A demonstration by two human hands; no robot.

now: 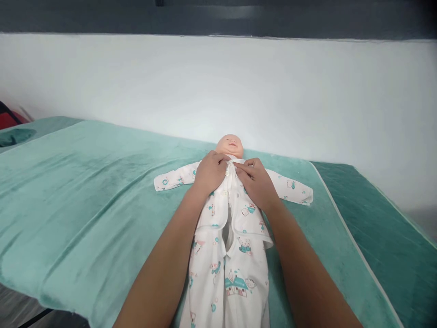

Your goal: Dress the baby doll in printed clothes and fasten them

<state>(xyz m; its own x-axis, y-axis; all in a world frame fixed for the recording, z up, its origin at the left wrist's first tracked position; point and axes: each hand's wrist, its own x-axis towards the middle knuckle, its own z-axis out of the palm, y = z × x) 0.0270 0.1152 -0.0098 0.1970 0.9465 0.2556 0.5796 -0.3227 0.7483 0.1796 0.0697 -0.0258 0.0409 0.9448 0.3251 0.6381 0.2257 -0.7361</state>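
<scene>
A baby doll (231, 145) lies on its back, its head toward the wall. It wears a white printed jacket (251, 210) with both sleeves spread out sideways, and matching trousers (208, 273). At the collar, my left hand (212, 171) pinches one front edge of the jacket. My right hand (255, 180) pinches the other edge just opposite, its fingertips close to the left ones. Small pale snaps run down the front opening below my fingers. The lower front of the jacket hangs apart. What lies right between my fingertips is partly hidden.
Under the doll is a light green blanket (85, 191) with some creases, laid over a darker green cover (385, 228). A white wall (218, 82) rises behind. Something red (10, 119) sits at the far left edge.
</scene>
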